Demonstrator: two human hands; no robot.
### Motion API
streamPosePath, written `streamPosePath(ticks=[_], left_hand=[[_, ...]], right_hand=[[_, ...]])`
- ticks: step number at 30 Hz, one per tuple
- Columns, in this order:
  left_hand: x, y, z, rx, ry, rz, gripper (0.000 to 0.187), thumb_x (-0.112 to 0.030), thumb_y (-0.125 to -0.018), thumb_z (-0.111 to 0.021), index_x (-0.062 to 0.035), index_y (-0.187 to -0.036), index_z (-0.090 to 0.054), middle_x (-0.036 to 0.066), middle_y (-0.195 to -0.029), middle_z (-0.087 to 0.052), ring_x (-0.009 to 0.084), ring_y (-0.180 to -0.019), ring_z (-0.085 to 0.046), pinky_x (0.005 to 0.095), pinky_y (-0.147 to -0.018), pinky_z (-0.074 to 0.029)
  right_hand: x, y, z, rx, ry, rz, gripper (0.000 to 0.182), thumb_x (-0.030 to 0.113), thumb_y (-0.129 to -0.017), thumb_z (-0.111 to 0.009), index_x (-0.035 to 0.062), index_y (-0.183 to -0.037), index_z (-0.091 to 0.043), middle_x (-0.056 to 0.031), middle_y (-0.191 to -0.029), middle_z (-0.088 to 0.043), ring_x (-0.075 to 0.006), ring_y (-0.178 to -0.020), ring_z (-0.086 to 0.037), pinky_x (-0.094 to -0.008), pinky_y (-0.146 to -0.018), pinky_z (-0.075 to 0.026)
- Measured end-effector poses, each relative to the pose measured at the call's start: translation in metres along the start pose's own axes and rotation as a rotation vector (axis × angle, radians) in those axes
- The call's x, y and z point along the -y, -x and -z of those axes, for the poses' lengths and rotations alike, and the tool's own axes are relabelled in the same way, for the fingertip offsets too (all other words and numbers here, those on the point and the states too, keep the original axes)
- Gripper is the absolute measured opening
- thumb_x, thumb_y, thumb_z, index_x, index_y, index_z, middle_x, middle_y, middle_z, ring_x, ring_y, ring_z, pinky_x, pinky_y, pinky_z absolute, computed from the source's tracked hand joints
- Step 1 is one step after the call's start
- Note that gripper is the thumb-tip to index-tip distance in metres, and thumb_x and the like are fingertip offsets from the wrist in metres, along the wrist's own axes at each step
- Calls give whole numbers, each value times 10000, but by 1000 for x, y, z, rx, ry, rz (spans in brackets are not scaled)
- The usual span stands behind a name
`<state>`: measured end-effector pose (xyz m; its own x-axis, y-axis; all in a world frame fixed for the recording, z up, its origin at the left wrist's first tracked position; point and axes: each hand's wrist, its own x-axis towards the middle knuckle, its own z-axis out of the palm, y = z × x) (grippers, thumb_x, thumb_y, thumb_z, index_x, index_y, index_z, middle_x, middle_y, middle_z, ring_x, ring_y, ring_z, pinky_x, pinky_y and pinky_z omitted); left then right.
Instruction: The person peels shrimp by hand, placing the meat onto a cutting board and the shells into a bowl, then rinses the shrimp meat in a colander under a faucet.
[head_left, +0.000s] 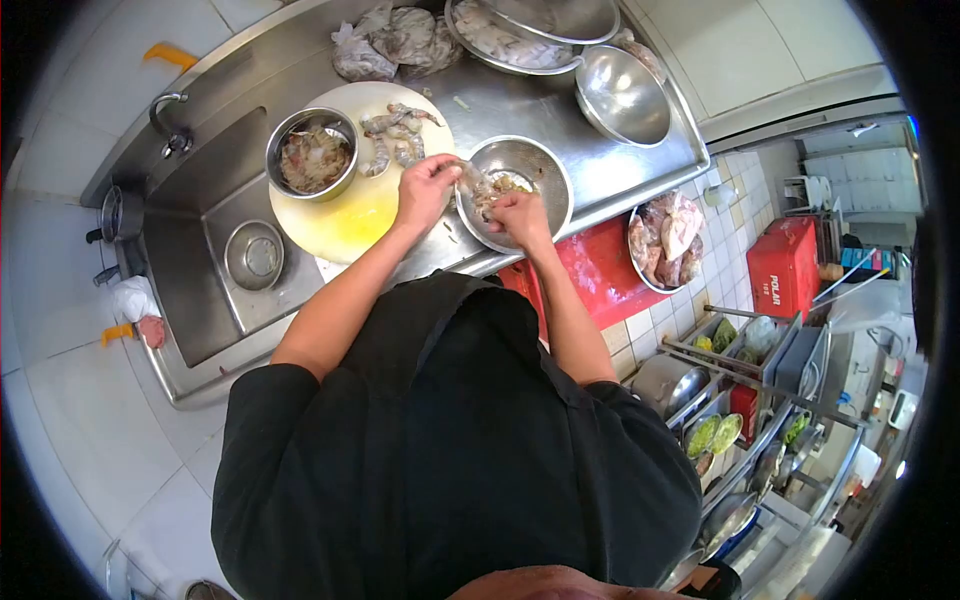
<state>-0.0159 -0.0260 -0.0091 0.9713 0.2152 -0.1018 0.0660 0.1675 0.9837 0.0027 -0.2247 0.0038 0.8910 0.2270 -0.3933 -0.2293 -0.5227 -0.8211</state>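
Note:
Over the left rim of a metal colander, my left hand pinches one end of a greyish shrimp. My right hand has its fingers closed at the shrimp's lower end, above the colander. Small pieces of shell lie in the colander. Left of my hands, a round white cutting board, stained yellow, bears several whole shrimp and a steel bowl with shrimp pieces inside.
The sink holds a small metal bowl. Plastic bags, a large bowl and an empty steel bowl stand at the back. Below the counter's right edge are a red surface and a bowl of raw seafood or meat.

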Motion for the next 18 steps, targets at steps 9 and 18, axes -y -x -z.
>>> streamPosePath(ticks=[9, 18], left_hand=[[-4, -7, 1, 134, -101, 104, 228, -83, -853, -725, 35, -1046, -707, 55, -861, -719, 82, -730, -636, 224, -680, -509], [-6, 28, -14, 286, 233, 92, 354, -19, -867, -696, 38, -1211, -632, 92, -1131, -683, 148, -943, -649, 288, -847, -521]], right_hand=[[5, 4, 5, -269, -19, 269, 309, 160, -821, -721, -31, -1063, -720, -146, -890, -740, -185, -740, -709, -305, -710, -560], [24, 3, -28, -287, -446, 243, 301, 107, -859, -716, -64, -1105, -694, -147, -875, -729, -158, -709, -694, -274, -641, -559]])
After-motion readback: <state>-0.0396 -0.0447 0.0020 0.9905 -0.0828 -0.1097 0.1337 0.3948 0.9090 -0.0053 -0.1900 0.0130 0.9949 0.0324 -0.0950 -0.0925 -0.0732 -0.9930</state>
